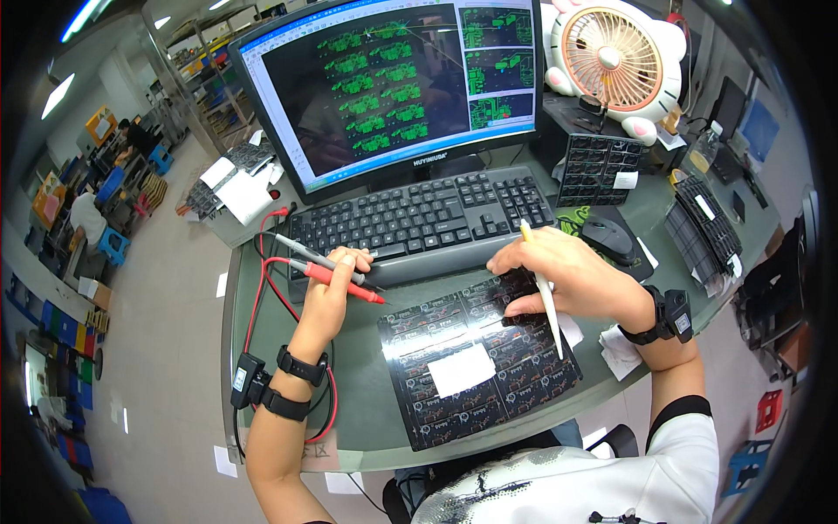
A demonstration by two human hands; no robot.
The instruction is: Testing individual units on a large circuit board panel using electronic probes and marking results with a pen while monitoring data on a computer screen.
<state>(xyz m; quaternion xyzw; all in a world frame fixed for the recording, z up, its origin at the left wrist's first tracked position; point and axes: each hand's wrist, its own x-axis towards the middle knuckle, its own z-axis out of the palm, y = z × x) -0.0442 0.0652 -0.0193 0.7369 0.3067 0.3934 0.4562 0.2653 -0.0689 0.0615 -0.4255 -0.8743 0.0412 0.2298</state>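
My left hand [328,301] is closed around a pair of test probes, a red probe [370,296] and a grey-black probe [301,251], their tips toward the board. Red and black leads run from them along the desk's left side. A white pen-like stick [550,310] with a yellowish end is held between the fingers of my right hand [572,272]. That hand's thumb and fingertips rest at the upper right part of a black circuit board panel [454,419]. The panel lies tilted near the desk's front edge, with a white paper label [461,371] on it.
Behind the panel are a keyboard [410,218] and a monitor [384,87] displaying green board layouts. To the right stand a mouse [608,240], an upright board panel [598,170], a fan [611,57] and stacked panels [705,229]. Crumpled paper [620,351] lies by my right wrist.
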